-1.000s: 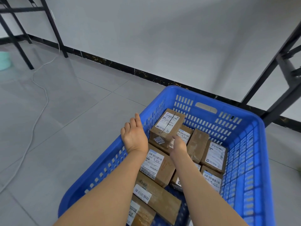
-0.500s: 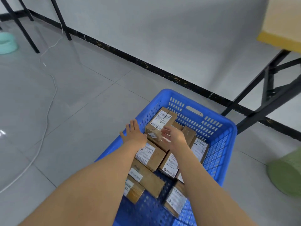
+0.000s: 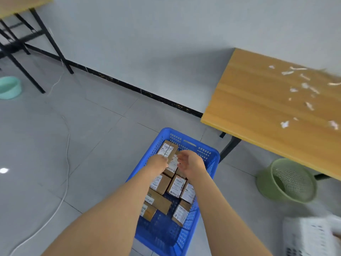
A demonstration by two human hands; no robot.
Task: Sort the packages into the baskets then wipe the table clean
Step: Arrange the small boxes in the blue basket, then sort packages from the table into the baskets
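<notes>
A blue plastic basket (image 3: 186,235) stands on the grey floor below me, holding several brown cardboard packages (image 3: 176,186) with white labels. One package (image 3: 167,149) lies on top of the others at the far end. Both my arms reach over the basket. My left hand (image 3: 158,163) hovers by the stacked packages with its fingers pointing down and mostly hidden. My right hand (image 3: 192,163) is beside it, fingers spread, holding nothing. At the right stands the wooden table (image 3: 258,100), strewn with white paper scraps (image 3: 304,85).
A green round basket (image 3: 287,180) sits on the floor under the table's edge. A white basket (image 3: 310,237) shows blurred at the lower right. A teal basin (image 3: 9,87), a white cable (image 3: 67,163) and a second table's black legs (image 3: 38,34) are at the left.
The view has risen and swung right, bringing the wooden table and green basket into sight. My left hand has left the basket's rim and both hands have lifted off the packages.
</notes>
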